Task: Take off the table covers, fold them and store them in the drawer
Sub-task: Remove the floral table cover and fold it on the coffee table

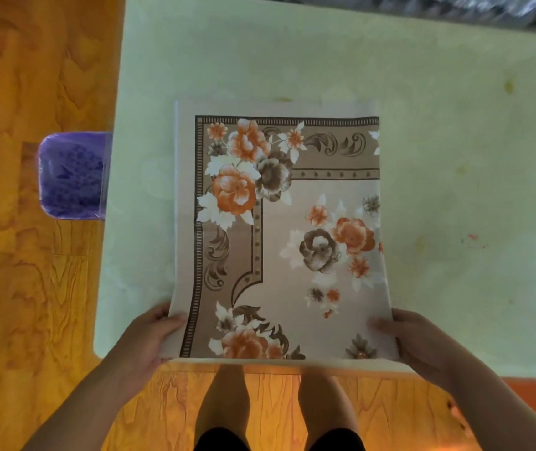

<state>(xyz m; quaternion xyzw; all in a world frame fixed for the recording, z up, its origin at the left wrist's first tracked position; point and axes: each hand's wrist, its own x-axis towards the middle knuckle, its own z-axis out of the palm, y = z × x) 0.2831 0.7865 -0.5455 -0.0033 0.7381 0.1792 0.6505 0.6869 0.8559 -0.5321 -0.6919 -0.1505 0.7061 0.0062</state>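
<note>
A folded table cover (pixel 279 236), beige with orange and brown flowers and a dark patterned border, lies flat on the pale green table (pixel 422 141) near its front left corner. My left hand (pixel 149 336) grips the cover's near left corner, thumb on top. My right hand (pixel 413 340) holds the near right corner, thumb resting on the fabric. The cover's near edge reaches the table's front edge. No drawer is in view.
A purple plastic stool or bin (pixel 71 177) stands on the orange wooden floor (pixel 32 288) just left of the table. Dark crinkled material (pixel 488 8) lies at the far right edge. My legs stand right at the table's front.
</note>
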